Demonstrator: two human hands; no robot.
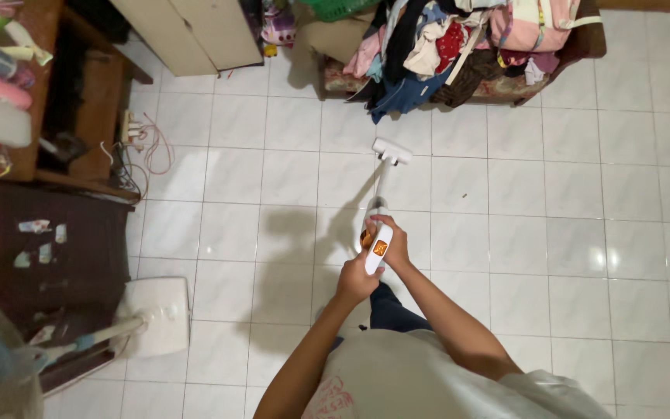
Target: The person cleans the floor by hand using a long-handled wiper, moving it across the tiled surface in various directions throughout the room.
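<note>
A white stick vacuum cleaner point(378, 225) stands at the middle of a white tiled floor point(552, 233), its flat head point(391, 151) resting on the tiles just short of a low sofa point(583, 46) heaped with clothes point(443, 46). The person, seen from above, holds the machine's upper body with both hands: the left hand point(357, 281) wraps the lower end of the handle in a closed grip, and the right hand point(394, 242) closes around the body beside an orange part, possibly a lit panel, though the view is too small to tell. The wand slants away from the person toward the sofa, and its shadow and the person's fall to the left across the tiles.

A small dark speck point(464, 195) lies on the floor to the right of the wand, well apart from the head, and the tiles elsewhere look largely clean from this height; how much has been gone over cannot be read from the floor itself. The strip along the sofa's front and the corner by the cabinet point(188, 31) lie beyond the head.

At left, a standing fan's white base point(157, 314) sits on the tiles beside a dark wooden desk point(63, 248), with a power strip point(132, 128) and loose cables near the wall.
</note>
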